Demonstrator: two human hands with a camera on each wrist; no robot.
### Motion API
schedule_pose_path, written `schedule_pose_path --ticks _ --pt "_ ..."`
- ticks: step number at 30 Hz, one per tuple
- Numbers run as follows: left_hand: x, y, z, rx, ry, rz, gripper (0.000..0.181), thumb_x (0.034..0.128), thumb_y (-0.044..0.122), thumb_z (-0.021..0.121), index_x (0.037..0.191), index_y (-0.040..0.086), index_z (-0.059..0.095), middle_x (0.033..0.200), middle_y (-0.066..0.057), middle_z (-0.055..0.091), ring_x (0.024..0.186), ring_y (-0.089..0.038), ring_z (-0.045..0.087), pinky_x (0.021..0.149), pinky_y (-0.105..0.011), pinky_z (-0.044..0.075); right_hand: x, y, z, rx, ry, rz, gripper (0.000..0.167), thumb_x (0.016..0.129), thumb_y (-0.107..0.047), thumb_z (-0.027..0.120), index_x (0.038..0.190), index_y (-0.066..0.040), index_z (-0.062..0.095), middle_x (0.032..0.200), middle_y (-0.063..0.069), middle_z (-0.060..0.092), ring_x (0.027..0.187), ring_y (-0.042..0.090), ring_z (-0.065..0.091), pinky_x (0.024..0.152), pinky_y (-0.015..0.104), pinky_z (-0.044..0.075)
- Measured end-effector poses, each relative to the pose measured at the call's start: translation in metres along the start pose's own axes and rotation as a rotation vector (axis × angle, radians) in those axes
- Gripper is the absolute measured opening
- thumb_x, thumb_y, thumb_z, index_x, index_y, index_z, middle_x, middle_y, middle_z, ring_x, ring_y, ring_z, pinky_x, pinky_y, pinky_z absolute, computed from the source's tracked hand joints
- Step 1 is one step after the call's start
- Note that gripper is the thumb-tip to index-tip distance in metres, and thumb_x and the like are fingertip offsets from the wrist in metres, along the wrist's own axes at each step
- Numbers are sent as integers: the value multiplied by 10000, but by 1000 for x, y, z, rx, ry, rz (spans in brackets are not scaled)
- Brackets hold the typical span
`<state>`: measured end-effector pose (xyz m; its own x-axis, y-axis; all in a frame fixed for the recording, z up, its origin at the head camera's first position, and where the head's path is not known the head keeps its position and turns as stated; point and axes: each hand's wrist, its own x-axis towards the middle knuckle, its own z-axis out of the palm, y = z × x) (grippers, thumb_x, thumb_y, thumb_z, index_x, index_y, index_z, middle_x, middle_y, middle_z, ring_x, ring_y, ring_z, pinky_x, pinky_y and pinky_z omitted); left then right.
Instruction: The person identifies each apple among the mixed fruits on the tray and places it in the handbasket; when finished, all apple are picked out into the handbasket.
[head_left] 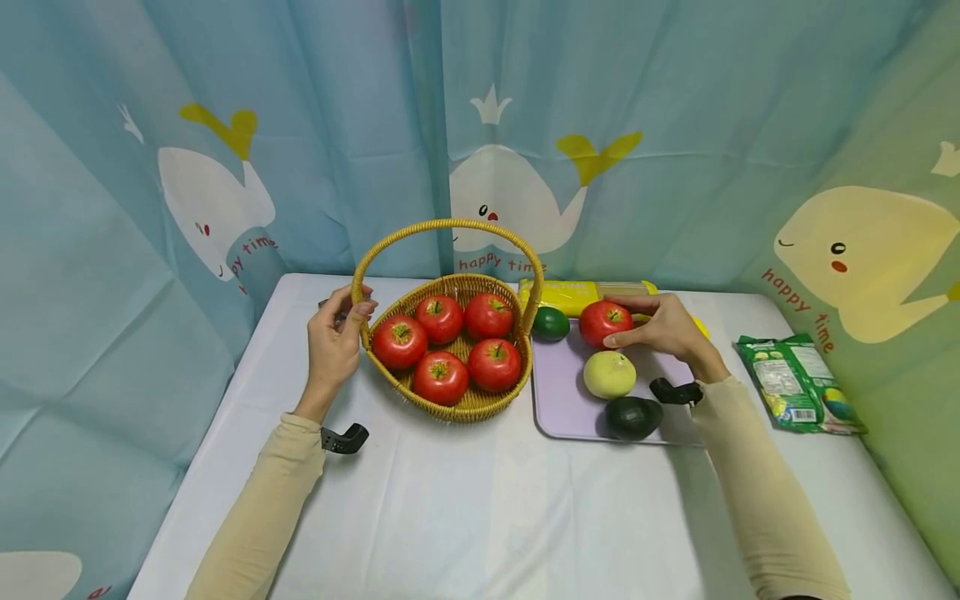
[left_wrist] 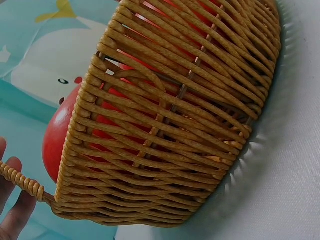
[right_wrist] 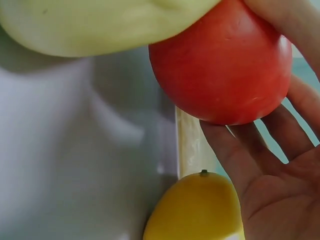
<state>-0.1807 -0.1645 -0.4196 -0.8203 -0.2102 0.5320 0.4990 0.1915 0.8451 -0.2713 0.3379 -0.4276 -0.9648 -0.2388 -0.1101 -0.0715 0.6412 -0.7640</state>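
Observation:
A gold woven basket [head_left: 465, 410] with a tall arched handle [head_left: 450, 223] stands on the table, holding several red apples [head_left: 441, 377]. My left hand [head_left: 333, 342] holds the handle near its left foot; the left wrist view shows fingers [left_wrist: 15, 212] around it, beside the wicker side. Over the back of a lilac tray [head_left: 558, 408], my right hand [head_left: 667, 329] grips another red apple [head_left: 604, 323] between thumb and fingers. That apple [right_wrist: 225, 65] is just behind a pale yellow-green round fruit [head_left: 610, 374] on the tray.
A dark avocado [head_left: 632, 417] lies at the tray's front and a green fruit [head_left: 551, 324] at its back left. A yellow fruit [right_wrist: 197, 210] sits below my right hand. Behind the tray is a yellow packet [head_left: 562, 296]; a green snack bag [head_left: 798, 383] lies right.

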Motion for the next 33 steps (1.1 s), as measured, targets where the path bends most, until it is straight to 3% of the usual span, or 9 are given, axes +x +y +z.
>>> schedule_pose_path --ticks 3,5,10,14,17,22,33 --pt "-1 5 0 2 0 -8 208 1042 -40 611 1194 -175 657 1040 -369 703 924 -32 672 815 -123 587 0 -1 -2 12 11 -4 773 812 -292 954 1506 -212 624 1535 95 613 1369 308 532 1067 397 526" --pt "-1 5 0 2 1 -11 210 1044 -35 611 1195 -174 656 1045 -371 701 928 -32 673 823 -118 585 0 -2 -2 12 21 -16 767 800 -277 963 1492 -217 639 1521 75 628 1344 255 537 1066 387 530" --pt "-1 5 0 -4 -1 -13 216 1045 -29 614 1202 -169 660 1053 -371 701 946 -113 692 834 -129 592 -2 -9 -3 22 52 -73 730 768 -237 986 1436 -213 691 1471 35 672 1255 118 568 960 167 528" --pt "0 6 -1 0 -5 -19 219 1048 -12 619 1207 -155 667 1061 -362 705 950 -111 689 840 -141 596 -5 -18 -3 38 63 -101 700 762 -205 988 1406 -220 715 1450 58 686 1202 85 605 917 122 533" --pt "0 6 -1 4 -5 -22 217 1049 -9 618 1206 -152 667 1058 -359 705 939 -23 668 831 -134 591 -7 -27 -3 67 51 -108 702 763 -176 985 1410 -202 712 1446 94 680 1146 88 664 903 138 571" --pt "0 4 0 2 -4 -28 214 1046 -16 619 1203 -154 666 1052 -355 705 932 -44 672 821 -140 592 -10 -43 0 139 12 -121 712 754 -106 980 1410 -144 706 1414 131 687 1042 112 756 880 204 627" --pt "-1 2 0 -6 3 -35 209 1046 -27 612 1207 -151 663 1066 -355 706 944 -43 675 853 -163 603 -14 -67 8 225 -59 -218 724 695 0 987 1366 -60 722 1311 36 761 1005 187 794 832 316 669"
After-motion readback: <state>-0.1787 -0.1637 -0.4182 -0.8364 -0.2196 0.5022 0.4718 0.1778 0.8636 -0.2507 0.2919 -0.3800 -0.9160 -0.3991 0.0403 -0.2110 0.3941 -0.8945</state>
